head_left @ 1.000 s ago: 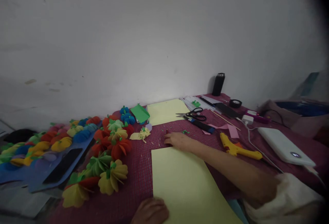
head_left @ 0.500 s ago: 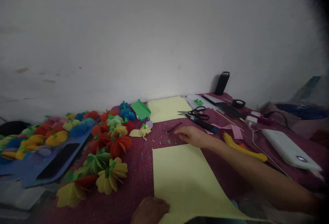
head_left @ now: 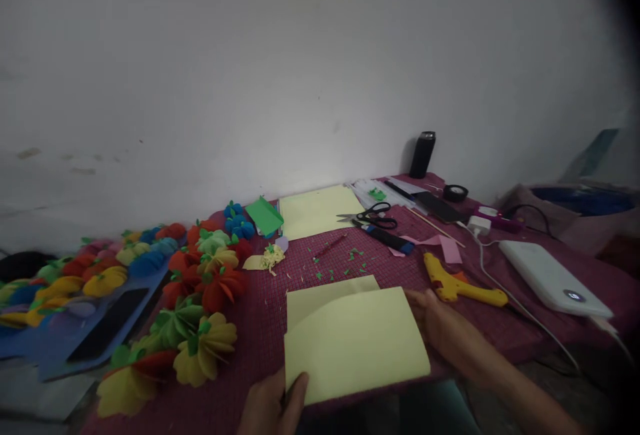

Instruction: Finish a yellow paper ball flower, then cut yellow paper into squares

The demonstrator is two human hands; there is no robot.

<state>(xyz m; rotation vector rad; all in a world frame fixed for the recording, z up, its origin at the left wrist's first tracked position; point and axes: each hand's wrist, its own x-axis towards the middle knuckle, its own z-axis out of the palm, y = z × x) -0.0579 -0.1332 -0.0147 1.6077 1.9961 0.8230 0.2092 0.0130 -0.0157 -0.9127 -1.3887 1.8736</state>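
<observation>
Wall [head_left: 225,55], plain, pale grey, across the upper half of the view; brownish scuffs [head_left: 29,153] at its far left, small dark specks elsewhere; light, dim overall, brightest low on the wall's middle, fading toward the sides; table [head_left: 263,315], along the wall, spread with a dark red, finely checked cloth [head_left: 260,355]; container [head_left: 555,218], dull pink, blue inside, at right; lower right corner, in deep shadow, detail lost.

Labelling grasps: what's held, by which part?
Left hand holds a folded pale-yellow paper sheet by its lower-left corner. Right hand at right edge; grip unclear.
</observation>
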